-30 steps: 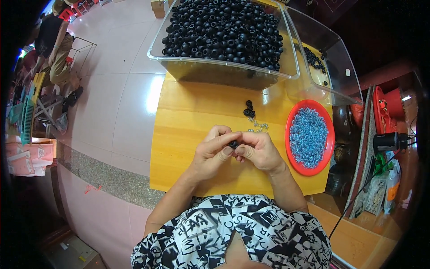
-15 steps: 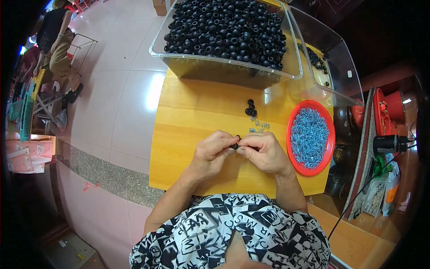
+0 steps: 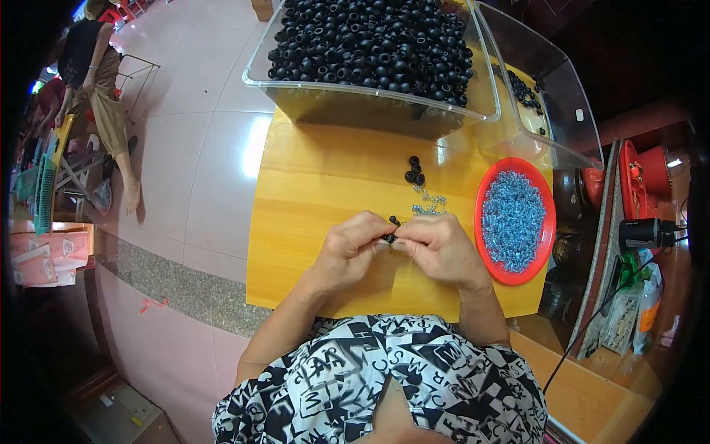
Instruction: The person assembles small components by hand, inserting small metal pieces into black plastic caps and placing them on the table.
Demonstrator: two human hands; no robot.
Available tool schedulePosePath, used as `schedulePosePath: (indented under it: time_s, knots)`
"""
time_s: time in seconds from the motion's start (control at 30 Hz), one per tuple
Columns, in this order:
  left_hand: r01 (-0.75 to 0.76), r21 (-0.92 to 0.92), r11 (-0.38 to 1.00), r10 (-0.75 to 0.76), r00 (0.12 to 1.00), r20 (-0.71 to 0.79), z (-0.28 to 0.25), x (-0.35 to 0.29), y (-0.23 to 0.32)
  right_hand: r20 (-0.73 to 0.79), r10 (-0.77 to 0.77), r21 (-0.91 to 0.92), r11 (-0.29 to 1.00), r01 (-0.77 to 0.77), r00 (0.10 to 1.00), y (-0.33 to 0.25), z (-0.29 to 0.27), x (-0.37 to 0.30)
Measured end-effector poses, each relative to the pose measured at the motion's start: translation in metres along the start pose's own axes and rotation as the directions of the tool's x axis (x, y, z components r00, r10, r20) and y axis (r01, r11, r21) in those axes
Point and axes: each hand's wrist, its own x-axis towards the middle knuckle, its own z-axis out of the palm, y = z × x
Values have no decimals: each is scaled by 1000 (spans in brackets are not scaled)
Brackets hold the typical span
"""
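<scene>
Left hand (image 3: 353, 248) and right hand (image 3: 438, 250) meet fingertip to fingertip above yellow surface (image 3: 310, 214), both pinching a small black ring (image 3: 390, 237); its axis direction cannot be told, mostly hidden.

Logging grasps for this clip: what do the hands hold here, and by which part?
Both hands, left hand and right hand, pinch a small black ring-shaped part between their fingertips. The fingers mostly cover it, so the exact place of the grip cannot be told.
</scene>
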Motion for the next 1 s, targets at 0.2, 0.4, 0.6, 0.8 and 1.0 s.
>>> schedulePosePath:
  time_s: [0.2,0.4,0.6,0.8,1.0]
  knots:
    - [-84,-92,992,76,993,-93,2,0,1,242,235,669,662,-337,941,15,4,4]
    - [-56,-96,994,46,994,-96,1,-3,2,265,124,768,572,-287,956,20,15,4]
    - [-79,-113,990,69,993,-94,4,-5,2,233,100,854,455,-253,967,27,23,3]
    - [-111,-88,990,103,990,-98,4,-5,-2,238,171,843,452,-291,956,21,22,5]
    - [-50,-240,969,28,995,-96,5,3,8,229,137,822,503,-267,964,20,13,6]
